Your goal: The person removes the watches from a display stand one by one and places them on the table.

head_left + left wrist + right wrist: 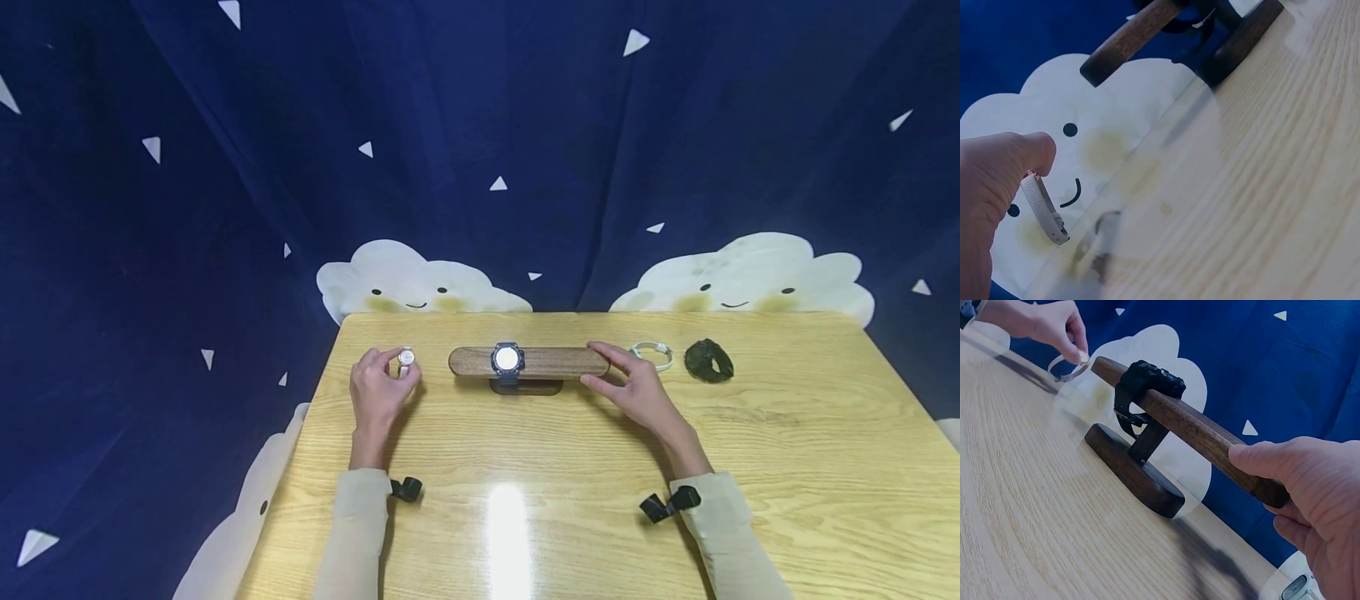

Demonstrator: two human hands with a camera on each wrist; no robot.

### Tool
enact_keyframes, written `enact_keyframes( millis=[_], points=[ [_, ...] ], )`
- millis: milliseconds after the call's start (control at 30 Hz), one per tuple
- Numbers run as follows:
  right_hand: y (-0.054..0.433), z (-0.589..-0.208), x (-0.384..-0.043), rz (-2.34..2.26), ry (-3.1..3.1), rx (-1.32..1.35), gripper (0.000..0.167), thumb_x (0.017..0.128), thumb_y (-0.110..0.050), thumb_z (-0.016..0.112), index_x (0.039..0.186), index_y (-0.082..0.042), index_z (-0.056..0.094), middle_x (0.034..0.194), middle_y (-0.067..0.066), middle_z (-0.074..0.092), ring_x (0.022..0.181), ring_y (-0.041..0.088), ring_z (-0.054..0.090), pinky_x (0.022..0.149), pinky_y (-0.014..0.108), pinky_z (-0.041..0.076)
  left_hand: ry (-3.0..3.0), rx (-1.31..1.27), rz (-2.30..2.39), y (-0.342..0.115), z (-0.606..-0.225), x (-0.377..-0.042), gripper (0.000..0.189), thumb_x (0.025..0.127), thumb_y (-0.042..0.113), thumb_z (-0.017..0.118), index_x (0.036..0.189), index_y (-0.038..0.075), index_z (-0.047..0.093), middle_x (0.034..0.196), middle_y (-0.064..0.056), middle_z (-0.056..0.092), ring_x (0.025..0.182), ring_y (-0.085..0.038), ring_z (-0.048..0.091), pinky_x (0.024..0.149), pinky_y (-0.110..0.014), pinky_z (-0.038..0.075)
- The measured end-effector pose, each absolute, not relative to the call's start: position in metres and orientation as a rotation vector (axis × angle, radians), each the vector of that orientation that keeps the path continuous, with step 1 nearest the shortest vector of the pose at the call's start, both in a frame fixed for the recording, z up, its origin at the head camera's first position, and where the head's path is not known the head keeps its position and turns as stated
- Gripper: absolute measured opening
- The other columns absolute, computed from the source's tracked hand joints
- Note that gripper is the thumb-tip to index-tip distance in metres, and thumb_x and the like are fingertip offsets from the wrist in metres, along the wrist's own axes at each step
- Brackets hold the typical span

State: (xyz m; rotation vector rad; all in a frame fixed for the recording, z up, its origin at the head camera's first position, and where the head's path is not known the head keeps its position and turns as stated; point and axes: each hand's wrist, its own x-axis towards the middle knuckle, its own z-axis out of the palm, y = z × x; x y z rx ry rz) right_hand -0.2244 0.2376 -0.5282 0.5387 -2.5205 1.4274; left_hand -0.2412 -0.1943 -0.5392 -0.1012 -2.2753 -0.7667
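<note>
My left hand (377, 385) pinches a small wristwatch (406, 357) by its case, left of the stand; its pale strap (1041, 209) hangs below the thumb in the left wrist view. A dark wooden watch stand (558, 362) has a long bar on a short post over an oblong base (1132, 472). Around the bar, left of its middle, a black watch (1147, 381) is buckled, its round face (507, 358) turned up. My right hand (637, 390) grips the bar's right end, thumb (1254, 456) on one side and fingers beneath.
Right of the stand lie a white-banded watch (654, 354) and a dark watch with a thick looped strap (707, 361). The wooden table (585, 500) ends at a blue curtain (480, 100) printed with clouds. Black straps sit on both wrists.
</note>
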Motion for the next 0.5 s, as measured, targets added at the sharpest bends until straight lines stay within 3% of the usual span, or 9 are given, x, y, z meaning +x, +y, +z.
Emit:
enact_keyframes(
  millis=[167, 400, 500],
  points=[
    [0.239, -0.529, -0.225, 1.422, -2.518, 0.55, 0.058, 0.09, -0.014, 0.084, 0.143, -0.006, 0.063, 0.144, 0.019, 0.062, 0.136, 0.04, 0.056, 0.111, 0.058, 0.047, -2.286, -0.11, -0.739, -0.197, -0.543, -0.242, 0.028, 0.076, 0.015, 0.083, 0.1, 0.0, 0.082, 0.068, -0.014, 0.058, 0.06, -0.023, 0.046, 0.061, -0.041, 0.042],
    [0.238, -0.528, -0.223, 1.401, -2.519, 0.547, 0.058, 0.091, -0.015, 0.084, 0.143, -0.005, 0.063, 0.145, 0.02, 0.062, 0.134, 0.04, 0.057, 0.11, 0.057, 0.048, -2.322, -0.08, -0.767, -0.2, -0.552, -0.243, 0.029, 0.077, 0.015, 0.083, 0.1, -0.002, 0.081, 0.07, -0.012, 0.057, 0.062, -0.027, 0.05, 0.075, -0.05, 0.051],
    [0.237, -0.526, -0.223, 1.406, -2.518, 0.547, 0.057, 0.091, -0.015, 0.084, 0.143, -0.005, 0.063, 0.145, 0.02, 0.061, 0.134, 0.04, 0.057, 0.11, 0.056, 0.048, -2.333, -0.07, -0.773, -0.201, -0.554, -0.243, 0.029, 0.077, 0.014, 0.084, 0.101, -0.001, 0.081, 0.072, -0.012, 0.059, 0.064, -0.029, 0.054, 0.074, -0.051, 0.051]
  ],
)
